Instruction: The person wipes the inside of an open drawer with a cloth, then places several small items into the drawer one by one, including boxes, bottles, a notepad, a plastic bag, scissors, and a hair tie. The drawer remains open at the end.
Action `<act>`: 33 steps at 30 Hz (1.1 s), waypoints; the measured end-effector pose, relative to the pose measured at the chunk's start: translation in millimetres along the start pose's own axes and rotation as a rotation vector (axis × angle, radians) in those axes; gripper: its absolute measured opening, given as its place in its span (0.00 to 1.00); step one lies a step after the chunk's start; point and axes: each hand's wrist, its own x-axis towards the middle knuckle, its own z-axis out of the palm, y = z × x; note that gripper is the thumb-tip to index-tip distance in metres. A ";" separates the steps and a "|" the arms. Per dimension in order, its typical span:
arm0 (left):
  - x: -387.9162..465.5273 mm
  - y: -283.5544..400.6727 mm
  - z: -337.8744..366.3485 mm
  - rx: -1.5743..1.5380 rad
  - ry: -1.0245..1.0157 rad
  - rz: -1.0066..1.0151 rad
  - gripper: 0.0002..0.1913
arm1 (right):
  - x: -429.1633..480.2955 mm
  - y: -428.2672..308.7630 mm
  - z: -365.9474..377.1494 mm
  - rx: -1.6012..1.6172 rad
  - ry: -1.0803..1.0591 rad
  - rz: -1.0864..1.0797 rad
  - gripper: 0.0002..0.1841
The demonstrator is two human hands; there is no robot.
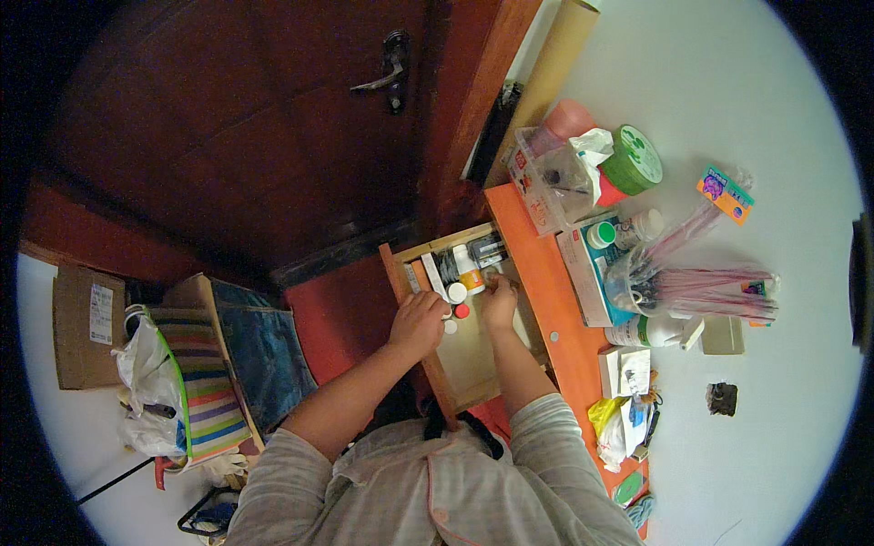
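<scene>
A pulled-out wooden drawer (471,355) lies in front of me, with both hands inside it. My left hand (418,322) is at its left side, fingers curled next to small bottles with a white cap (456,293), a red cap (461,311) and another white cap (450,327). Whether it grips one is hidden. My right hand (500,300) reaches down near the right side, its fingertips close to a white bottle with an orange label (469,269). What its fingers hold cannot be made out. Slim boxes (433,274) and a dark plastic-wrapped item (487,250) lie at the far end.
An orange tabletop (526,273) borders the drawer on the right. On it stand a clear plastic bin (546,184), a teal-and-white box (588,280) and a cup of wrapped pink sticks (621,283). A striped bag (208,389) is at left; a dark red door (239,136) stands ahead.
</scene>
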 end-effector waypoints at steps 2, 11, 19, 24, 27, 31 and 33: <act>0.2 0.4 -1.0 0.008 -0.009 -0.010 0.08 | -1.7 -5.3 -3.6 0.043 -0.018 0.027 0.24; 0.9 -3.4 1.5 -0.064 0.087 0.016 0.08 | -90.2 -74.0 -117.2 0.203 -0.196 0.059 0.08; 2.5 -0.4 1.8 -0.005 0.044 0.015 0.06 | -160.9 -81.6 -218.8 0.046 -0.261 0.144 0.08; 5.1 7.1 -4.7 0.055 -0.044 0.017 0.08 | -146.1 -33.7 -320.6 -0.219 0.291 0.117 0.17; 6.1 26.7 0.9 -0.071 0.000 0.021 0.07 | -127.3 -6.4 -366.4 -0.556 0.335 0.131 0.24; -1.4 93.6 30.5 -0.433 -0.077 0.139 0.07 | -106.7 8.7 -362.4 -0.727 0.228 0.042 0.38; -8.3 137.6 46.6 -0.526 -0.171 0.138 0.10 | -98.4 12.3 -356.0 -0.760 0.183 0.065 0.44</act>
